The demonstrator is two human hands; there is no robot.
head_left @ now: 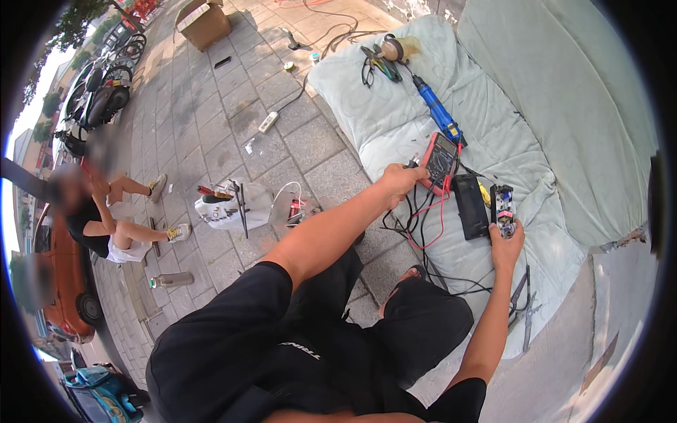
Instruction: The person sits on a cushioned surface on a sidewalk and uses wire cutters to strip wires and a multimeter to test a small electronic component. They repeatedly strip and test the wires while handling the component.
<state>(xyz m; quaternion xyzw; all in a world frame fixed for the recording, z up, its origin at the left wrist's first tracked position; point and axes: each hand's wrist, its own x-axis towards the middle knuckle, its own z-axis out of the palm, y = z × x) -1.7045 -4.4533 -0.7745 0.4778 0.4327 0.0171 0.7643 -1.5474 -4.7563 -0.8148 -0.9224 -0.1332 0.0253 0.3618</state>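
My left hand (400,182) is closed on a small dark connector (414,165) with black cables, against the left side of a red-and-black multimeter (441,158). My right hand (506,245) grips an opened electronic module (503,211) with circuit parts showing. Between my hands, on the pale padded quilt (374,120), lies a black casing (471,208), with a yellow object (485,192) partly hidden beside it. Red and black leads loop below the meter. A blue cylindrical tool (437,109) lies above it; pliers-like tools (529,310) lie below my right hand.
At left a person sits (88,225) near a white bag of tools (229,211) and a steel bottle (171,280). A power strip (268,122), cardboard box (203,27) and cables lie on the paving (296,155). Scooters (106,95) and an orange car (67,282) stand beyond.
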